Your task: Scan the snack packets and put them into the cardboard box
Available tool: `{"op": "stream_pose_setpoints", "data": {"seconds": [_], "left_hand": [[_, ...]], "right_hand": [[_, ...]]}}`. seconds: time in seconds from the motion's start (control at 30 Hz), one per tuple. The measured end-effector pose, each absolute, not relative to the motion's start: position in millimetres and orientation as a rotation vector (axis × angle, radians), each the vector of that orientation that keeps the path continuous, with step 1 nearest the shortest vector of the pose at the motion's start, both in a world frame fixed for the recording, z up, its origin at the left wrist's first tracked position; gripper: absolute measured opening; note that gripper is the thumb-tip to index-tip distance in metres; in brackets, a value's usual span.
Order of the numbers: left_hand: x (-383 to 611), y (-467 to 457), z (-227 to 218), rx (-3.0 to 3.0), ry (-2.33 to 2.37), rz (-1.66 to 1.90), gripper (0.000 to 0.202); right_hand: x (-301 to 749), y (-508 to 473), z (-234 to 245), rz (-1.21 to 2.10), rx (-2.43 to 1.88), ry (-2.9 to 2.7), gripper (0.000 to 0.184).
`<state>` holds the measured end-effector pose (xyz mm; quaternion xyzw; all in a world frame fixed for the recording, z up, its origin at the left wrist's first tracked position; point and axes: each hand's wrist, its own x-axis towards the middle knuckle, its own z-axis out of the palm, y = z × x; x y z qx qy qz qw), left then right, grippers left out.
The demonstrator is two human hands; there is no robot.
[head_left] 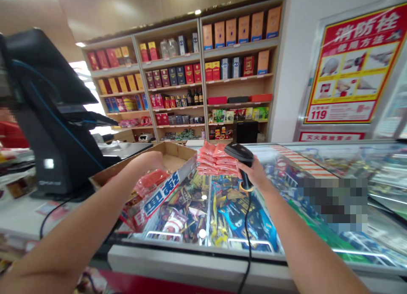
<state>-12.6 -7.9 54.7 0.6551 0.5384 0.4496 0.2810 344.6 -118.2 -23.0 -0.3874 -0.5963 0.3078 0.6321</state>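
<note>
My right hand is wrapped round the grip of a black barcode scanner, its cable running down past the freezer's front edge. Close beside the scanner, a stack of pinkish-red plastic packets lies on the glass top. My left hand reaches over an open cardboard box; its fingers are hidden and blurred, so I cannot see whether they hold anything. Below that hand, more red packets lie in the box, which has a blue printed label on its near side.
Under both arms stands a glass-topped freezer filled with colourful ice-cream packs. A black till screen rises at the left. Shelves of boxed bottles line the back wall, and a red fire-hydrant poster hangs at the right.
</note>
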Motion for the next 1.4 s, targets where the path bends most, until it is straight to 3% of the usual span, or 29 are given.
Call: {"op": "stream_pose_setpoints", "data": {"seconds": [0.17, 0.3, 0.4, 0.57, 0.67, 0.77, 0.87, 1.0, 1.2, 1.4], "left_hand": [[-53, -25, 45, 1.818, 1.875, 0.874, 0.037], [-57, -27, 38, 2.153, 1.918, 0.251, 0.031], [-52, -29, 39, 2.217, 1.938, 0.111, 0.024], [-40, -39, 55, 2.352, 2.106, 0.248, 0.004], [-32, -41, 70, 2.315, 2.272, 0.554, 0.014], [-12, -40, 73, 2.209, 2.123, 0.938, 0.017], [28, -38, 50, 1.862, 1.637, 1.165, 0.023], [83, -37, -10, 1.392, 1.185, 1.126, 0.023], [96, -21, -72, 1.451, 1.136, 1.202, 0.019], [87, -15, -72, 1.710, 1.310, 1.393, 0.018]], "right_hand": [[344, -113, -28, 0.699, -0.868, -1.397, 0.030], [343, -114, -28, 0.695, -0.878, -1.400, 0.030], [343, -114, -29, 0.706, -0.871, -1.416, 0.029], [341, -115, -29, 0.710, -0.845, -1.441, 0.029], [340, -116, -28, 0.716, -0.843, -1.422, 0.030], [340, -116, -28, 0.737, -0.836, -1.415, 0.031], [344, -115, -29, 0.768, -0.843, -1.462, 0.029], [348, -115, -30, 0.886, -0.848, -1.586, 0.030], [343, -121, -31, 1.109, -0.971, -1.794, 0.028], [336, -124, -33, 1.112, -1.051, -1.870, 0.032]]}}
